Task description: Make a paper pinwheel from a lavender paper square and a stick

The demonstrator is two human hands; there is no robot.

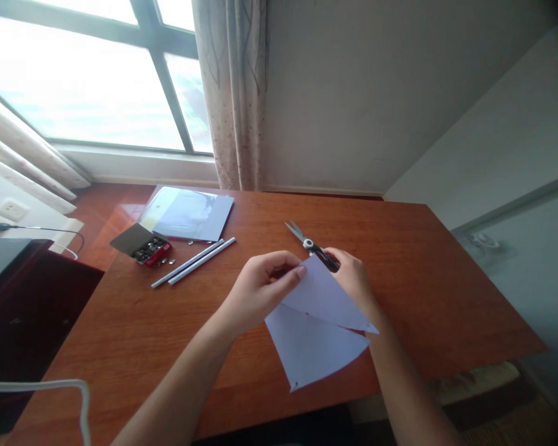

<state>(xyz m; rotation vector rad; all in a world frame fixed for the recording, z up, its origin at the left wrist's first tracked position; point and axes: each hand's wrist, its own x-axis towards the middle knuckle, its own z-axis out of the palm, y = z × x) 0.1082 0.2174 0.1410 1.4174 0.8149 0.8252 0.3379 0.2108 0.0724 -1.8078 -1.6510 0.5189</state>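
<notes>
My left hand (pixel 265 285) pinches the upper edge of a pale sheet of paper (pixel 316 353) between thumb and fingers, above the front part of the table. A slit runs into the sheet from its right side toward the middle, where a small reddish dot shows; small marks lie at two corners. Behind the paper's right edge, my right hand (pixel 351 272) is closed around the black handle of a pair of scissors (pixel 309 243). The scissor blades point up and left, slightly apart and away from the paper. Part of the right hand's fingers is hidden.
On the brown wooden table (pixel 428 291), two rolled paper sticks (pixel 202 263) lie at left. Beside them stands an open box of metal pins (pixel 151 249), a few loose nearby. A clear sleeve with paper (pixel 190 214) rests at the back. A white cable (pixel 81 396) crosses the lower left.
</notes>
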